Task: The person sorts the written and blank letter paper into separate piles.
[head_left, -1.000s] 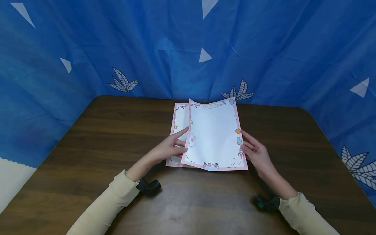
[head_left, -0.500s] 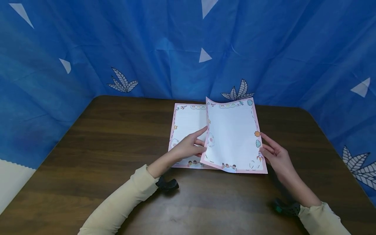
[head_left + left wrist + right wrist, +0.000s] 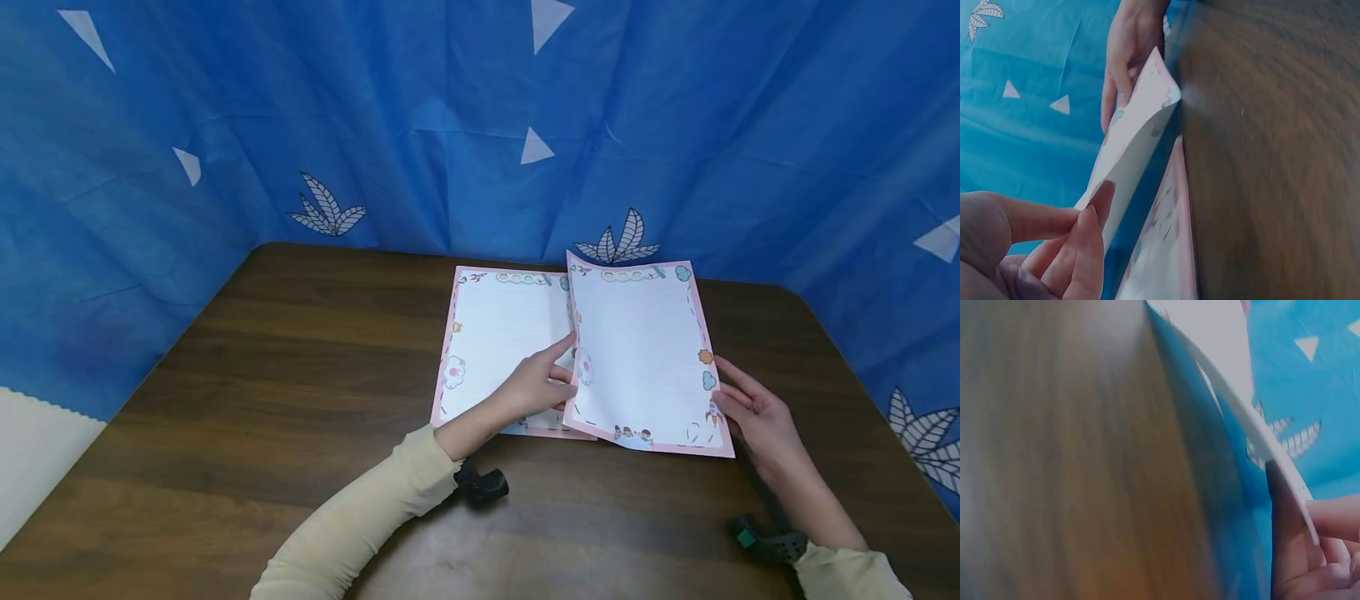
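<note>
A sheet of paper with a pink border and small cartoon drawings is held up above the table, slightly bowed. My left hand pinches its left edge between thumb and fingers; the left wrist view shows the pinched sheet close up. On the right edge, the thumb and fingers of my right hand grip the same sheet, whose thin edge shows in the right wrist view. A second matching sheet lies flat on the table to the left, partly covered by the raised sheet and my left hand.
The dark wooden table has rounded far corners. Behind it hangs a blue curtain with white triangles and leaf prints. A dark camera mount sits on each wrist, the left mount and the right mount.
Both hands have carried the raised sheet to the right, uncovering more of the sheet lying on the table. The grip on both edges stays the same. The head view has shifted slightly.
</note>
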A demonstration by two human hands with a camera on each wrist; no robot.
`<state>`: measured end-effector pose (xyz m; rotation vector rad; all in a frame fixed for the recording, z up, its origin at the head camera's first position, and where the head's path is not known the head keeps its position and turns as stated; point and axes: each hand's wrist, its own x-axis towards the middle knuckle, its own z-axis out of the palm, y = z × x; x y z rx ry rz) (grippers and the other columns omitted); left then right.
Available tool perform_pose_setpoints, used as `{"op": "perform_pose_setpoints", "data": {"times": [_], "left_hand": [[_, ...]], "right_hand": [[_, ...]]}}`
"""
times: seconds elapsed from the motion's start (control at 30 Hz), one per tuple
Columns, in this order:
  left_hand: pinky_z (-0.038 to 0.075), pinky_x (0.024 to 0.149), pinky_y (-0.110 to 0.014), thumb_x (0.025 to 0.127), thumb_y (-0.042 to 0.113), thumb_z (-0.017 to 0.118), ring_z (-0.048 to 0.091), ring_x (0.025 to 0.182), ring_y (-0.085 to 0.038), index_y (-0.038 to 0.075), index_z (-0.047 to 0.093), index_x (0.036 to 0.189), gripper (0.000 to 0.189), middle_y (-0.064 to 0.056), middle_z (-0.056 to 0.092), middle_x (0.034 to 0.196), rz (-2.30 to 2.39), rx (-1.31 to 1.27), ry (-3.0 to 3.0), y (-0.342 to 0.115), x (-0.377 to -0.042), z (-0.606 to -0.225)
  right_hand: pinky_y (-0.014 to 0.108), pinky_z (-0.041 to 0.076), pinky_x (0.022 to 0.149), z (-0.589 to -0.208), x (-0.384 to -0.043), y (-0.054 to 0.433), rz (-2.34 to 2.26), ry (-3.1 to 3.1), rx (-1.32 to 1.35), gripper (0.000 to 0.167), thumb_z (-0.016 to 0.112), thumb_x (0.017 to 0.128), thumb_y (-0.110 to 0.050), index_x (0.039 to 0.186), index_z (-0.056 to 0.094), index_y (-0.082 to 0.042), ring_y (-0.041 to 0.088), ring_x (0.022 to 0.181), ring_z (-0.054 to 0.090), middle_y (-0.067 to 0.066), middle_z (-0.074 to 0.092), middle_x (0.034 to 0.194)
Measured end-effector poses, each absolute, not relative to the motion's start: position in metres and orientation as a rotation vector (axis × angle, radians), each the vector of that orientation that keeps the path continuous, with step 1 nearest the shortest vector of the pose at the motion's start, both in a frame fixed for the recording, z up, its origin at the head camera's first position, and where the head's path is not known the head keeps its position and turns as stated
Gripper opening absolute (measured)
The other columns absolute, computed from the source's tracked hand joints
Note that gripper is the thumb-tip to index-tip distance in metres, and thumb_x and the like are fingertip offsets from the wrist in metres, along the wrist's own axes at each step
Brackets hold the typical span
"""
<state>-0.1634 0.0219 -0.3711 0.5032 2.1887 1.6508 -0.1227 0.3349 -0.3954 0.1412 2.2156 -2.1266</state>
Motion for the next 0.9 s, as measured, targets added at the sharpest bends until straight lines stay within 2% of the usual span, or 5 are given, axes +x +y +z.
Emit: {"op": "perform_pose_setpoints", "data": {"times": [0.47,0.7,0.9], "left_hand": [[0.052,0.054,-0.021,0.085,-0.003,0.063,0.064,0.065,-0.011,0.006,0.029,0.146,0.071,-0.013,0.067,0.092,1.639,0.524,2.255,0.055,-0.155,-0.376],[0.042,0.045,-0.018,0.086,-0.004,0.062,0.059,0.053,-0.012,-0.001,0.027,0.145,0.069,-0.008,0.067,0.084,1.586,0.517,2.307,0.061,-0.149,-0.376],[0.046,0.048,-0.019,0.086,-0.002,0.062,0.058,0.051,-0.011,-0.003,0.027,0.144,0.068,-0.003,0.063,0.075,1.531,0.512,2.343,0.066,-0.149,-0.379]], "right_hand": [[0.019,0.051,0.064,-0.399,-0.122,0.366,-2.151,2.198,0.185,0.054,0.059,0.093,-0.016,0.143,0.041,-0.023,0.001,0.082,0.063,-0.017,0.066,0.097],[0.02,0.051,0.065,-0.402,-0.12,0.373,-2.126,2.182,0.193,0.054,0.059,0.093,-0.017,0.143,0.04,-0.024,0.002,0.082,0.063,-0.018,0.065,0.097],[0.019,0.051,0.065,-0.402,-0.12,0.378,-2.043,2.259,0.278,0.055,0.057,0.094,-0.017,0.145,0.037,-0.019,0.001,0.079,0.062,-0.022,0.064,0.094]]}}
